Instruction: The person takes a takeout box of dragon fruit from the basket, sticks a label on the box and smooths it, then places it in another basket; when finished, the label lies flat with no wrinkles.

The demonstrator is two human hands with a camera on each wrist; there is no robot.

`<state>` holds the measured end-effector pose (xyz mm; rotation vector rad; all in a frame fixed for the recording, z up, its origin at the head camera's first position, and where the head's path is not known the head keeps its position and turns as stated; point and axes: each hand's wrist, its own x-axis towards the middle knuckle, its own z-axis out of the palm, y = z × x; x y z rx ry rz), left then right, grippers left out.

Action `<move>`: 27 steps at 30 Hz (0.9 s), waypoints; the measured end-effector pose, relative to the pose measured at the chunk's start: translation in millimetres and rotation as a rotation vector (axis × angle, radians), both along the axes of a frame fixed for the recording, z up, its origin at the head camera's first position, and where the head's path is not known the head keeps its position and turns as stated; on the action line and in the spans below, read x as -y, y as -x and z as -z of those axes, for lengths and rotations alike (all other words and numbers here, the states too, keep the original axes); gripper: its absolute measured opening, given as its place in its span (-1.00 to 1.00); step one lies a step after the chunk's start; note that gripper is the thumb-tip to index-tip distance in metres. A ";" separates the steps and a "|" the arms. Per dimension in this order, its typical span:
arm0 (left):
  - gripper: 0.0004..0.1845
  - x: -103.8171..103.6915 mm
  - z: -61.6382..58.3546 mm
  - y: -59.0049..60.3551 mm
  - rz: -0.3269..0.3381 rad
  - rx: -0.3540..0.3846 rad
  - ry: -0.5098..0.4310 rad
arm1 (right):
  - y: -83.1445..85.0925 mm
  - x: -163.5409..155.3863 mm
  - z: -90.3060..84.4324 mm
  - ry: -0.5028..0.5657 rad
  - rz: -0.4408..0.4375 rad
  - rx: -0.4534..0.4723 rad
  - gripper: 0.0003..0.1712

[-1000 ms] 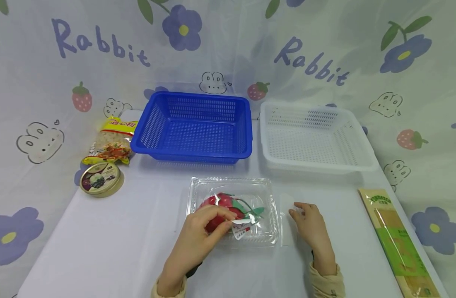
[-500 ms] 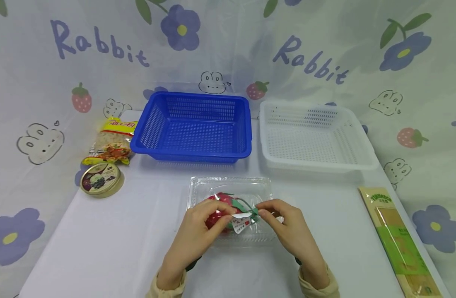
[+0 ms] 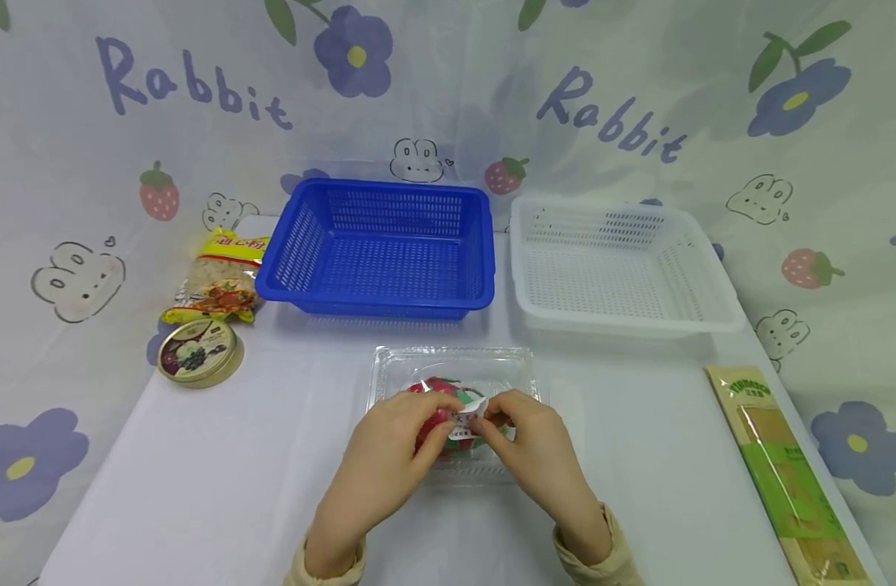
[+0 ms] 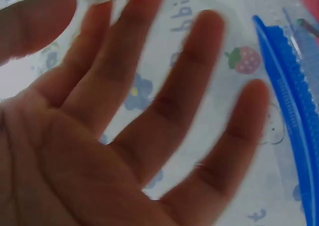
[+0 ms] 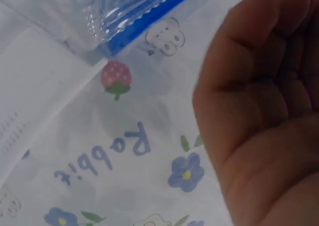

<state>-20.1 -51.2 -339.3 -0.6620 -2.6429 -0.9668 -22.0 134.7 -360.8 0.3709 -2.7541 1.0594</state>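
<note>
– Where's my printed label (image 3: pixel 462 425)?
– Over the clear clamshell box (image 3: pixel 502 365); my left hand (image 3: pixel 389 443) and right hand (image 3: pixel 534 443) pinch its opposite edges. I'd hold it taut to prevent creases.

Rabbit-print cloth (image 3: pixel 462 106) around a table (image 3: pixel 198 480) suggests a booth.

The label (image 3: pixel 464 422) is white with dark print, the fruit (image 3: pixel 439 384) red and green, one basket (image 3: pixel 374 310) blue, the other basket (image 3: pixel 631 324) white, the tin (image 3: pixel 197 352) gold-edged, the long packet (image 3: pixel 788 476) tan and green, the pale backdrop (image 3: pixel 448 81) patterned with purple flowers and pink strawberries.
</note>
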 end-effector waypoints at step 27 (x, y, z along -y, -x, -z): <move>-0.63 -11.0 20.4 -7.3 -0.101 0.035 0.162 | 1.2 17.6 23.8 -0.198 0.149 0.051 -0.69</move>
